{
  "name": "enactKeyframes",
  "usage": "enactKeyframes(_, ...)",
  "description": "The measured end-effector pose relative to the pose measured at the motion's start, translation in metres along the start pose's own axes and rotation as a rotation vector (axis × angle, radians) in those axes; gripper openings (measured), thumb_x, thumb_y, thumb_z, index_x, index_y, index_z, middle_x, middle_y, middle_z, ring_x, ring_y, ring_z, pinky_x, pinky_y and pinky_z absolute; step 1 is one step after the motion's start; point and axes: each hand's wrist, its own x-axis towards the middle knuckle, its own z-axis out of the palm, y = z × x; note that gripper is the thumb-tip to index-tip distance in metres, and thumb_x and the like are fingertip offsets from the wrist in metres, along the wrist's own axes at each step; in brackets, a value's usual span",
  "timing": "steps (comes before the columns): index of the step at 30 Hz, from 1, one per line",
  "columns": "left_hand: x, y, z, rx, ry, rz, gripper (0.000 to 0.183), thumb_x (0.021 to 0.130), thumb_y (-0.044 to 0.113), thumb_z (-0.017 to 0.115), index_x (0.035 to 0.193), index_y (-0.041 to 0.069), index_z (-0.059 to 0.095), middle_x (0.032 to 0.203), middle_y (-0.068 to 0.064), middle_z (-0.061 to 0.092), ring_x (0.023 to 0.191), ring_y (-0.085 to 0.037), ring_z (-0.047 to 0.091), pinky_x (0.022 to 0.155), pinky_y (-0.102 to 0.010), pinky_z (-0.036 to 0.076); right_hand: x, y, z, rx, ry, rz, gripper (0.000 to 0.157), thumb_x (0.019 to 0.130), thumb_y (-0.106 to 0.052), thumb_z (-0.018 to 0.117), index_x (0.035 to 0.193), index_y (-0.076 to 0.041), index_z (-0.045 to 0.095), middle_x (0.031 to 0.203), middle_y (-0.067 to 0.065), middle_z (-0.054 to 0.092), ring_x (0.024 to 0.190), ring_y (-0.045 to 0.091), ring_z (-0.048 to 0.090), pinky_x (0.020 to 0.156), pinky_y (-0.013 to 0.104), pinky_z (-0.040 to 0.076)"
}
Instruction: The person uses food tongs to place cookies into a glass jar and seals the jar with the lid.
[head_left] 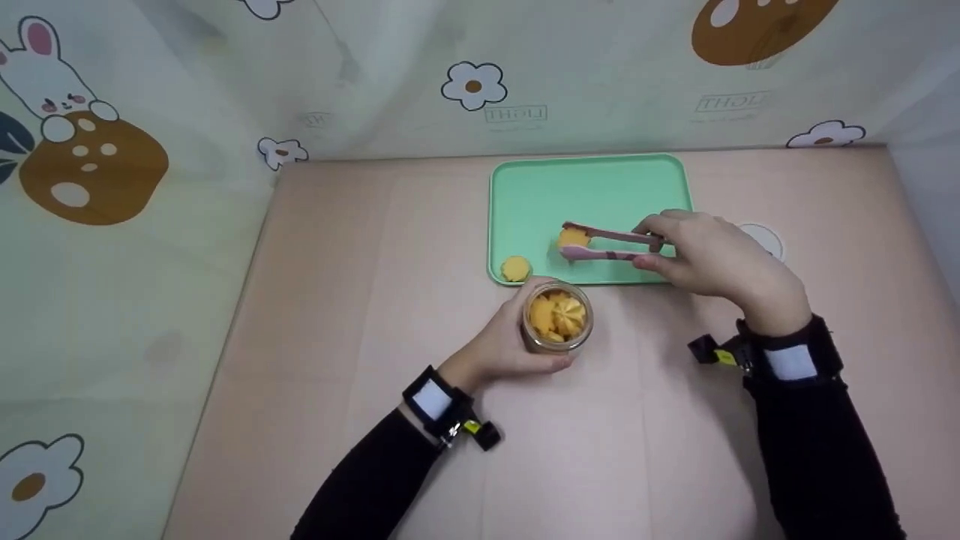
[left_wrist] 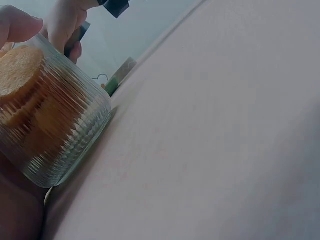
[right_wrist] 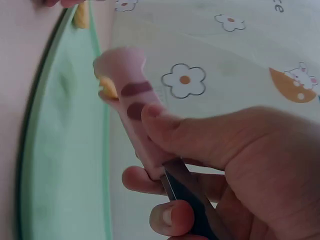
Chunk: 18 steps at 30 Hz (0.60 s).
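My left hand [head_left: 517, 341] curls round a ribbed glass jar [left_wrist: 75, 120], its mouth facing up towards the head camera. Inside the jar are several yellow cookies [head_left: 556, 315], one with a swirled top. In my right hand [head_left: 712, 251] is a pair of pink tongs [right_wrist: 137, 100], pinched between thumb and fingers. Between the tong tips sits a yellow cookie [head_left: 574, 238], over the green tray [head_left: 540, 187]; whether it touches the tray I cannot tell. Another round cookie [head_left: 515, 268] lies at the tray's near left corner.
A pale round disc [head_left: 763, 241] lies right of the tray, partly behind my right hand. The pinkish table [head_left: 322, 300] meets a printed cloth [head_left: 375, 82] along its back and left edges. The jar stands close to the tray's near rim.
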Motion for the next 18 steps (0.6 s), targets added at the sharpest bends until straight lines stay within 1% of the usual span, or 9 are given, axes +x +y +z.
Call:
enactKeyframes(5,0.001,0.000,0.000,0.020,-0.002,0.009,0.088,0.079,0.018,0.095,0.152,0.013,0.046,0.146,-0.004,0.062,0.134,-0.022,0.059,0.122,-0.043,0.045,-0.016,-0.015,-0.017,-0.007,0.072,-0.123,0.027,0.102,-0.024,0.080,0.124,-0.008,0.075,0.099,0.002,0.072,0.075,0.017,0.056,0.065,0.039,0.048)
enactKeyframes(9,0.001,0.001,0.001,0.033,-0.003,0.007,0.087,0.079,0.018,0.095,0.151,0.014,0.046,0.144,-0.004,0.062,0.133,-0.021,0.059,0.121,-0.043,0.046,-0.031,-0.027,-0.030,-0.006,0.145,-0.188,0.026,0.101,-0.021,0.082,0.124,-0.012,0.076,0.105,0.000,0.074,0.075,0.011,0.057,0.064,0.036,0.051)
enactKeyframes(12,0.000,0.002,0.001,0.045,0.002,-0.013,0.087,0.079,0.021,0.095,0.151,0.015,0.047,0.144,-0.003,0.062,0.133,-0.021,0.059,0.121,-0.043,0.046,-0.043,-0.034,-0.040,0.002,0.190,-0.229,0.028,0.098,-0.018,0.083,0.125,-0.012,0.075,0.107,-0.002,0.073,0.074,0.007,0.056,0.064,0.028,0.050)
enactKeyframes(14,0.000,0.003,0.001,0.056,0.008,-0.031,0.088,0.079,0.023,0.095,0.151,0.016,0.047,0.144,-0.002,0.062,0.133,-0.020,0.059,0.121,-0.043,0.046,-0.050,-0.039,-0.045,0.009,0.210,-0.249,0.030,0.097,-0.018,0.085,0.125,-0.013,0.075,0.105,-0.005,0.072,0.072,0.005,0.054,0.064,0.022,0.048)
enactKeyframes(16,-0.001,0.004,0.001,0.070,0.016,-0.054,0.090,0.078,0.024,0.095,0.152,0.017,0.046,0.144,-0.001,0.061,0.133,-0.019,0.059,0.120,-0.043,0.046,-0.055,-0.044,-0.049,0.010,0.218,-0.263,0.031,0.095,-0.018,0.086,0.124,-0.014,0.076,0.101,-0.008,0.069,0.072,0.003,0.051,0.064,0.018,0.044)
enactKeyframes(18,-0.002,0.004,0.001,0.082,0.023,-0.070,0.092,0.077,0.026,0.095,0.154,0.018,0.045,0.144,-0.001,0.061,0.132,-0.018,0.059,0.120,-0.043,0.047,-0.059,-0.049,-0.052,0.011,0.215,-0.283,0.032,0.094,-0.017,0.087,0.124,-0.014,0.077,0.097,-0.011,0.067,0.071,0.002,0.050,0.066,0.017,0.042)
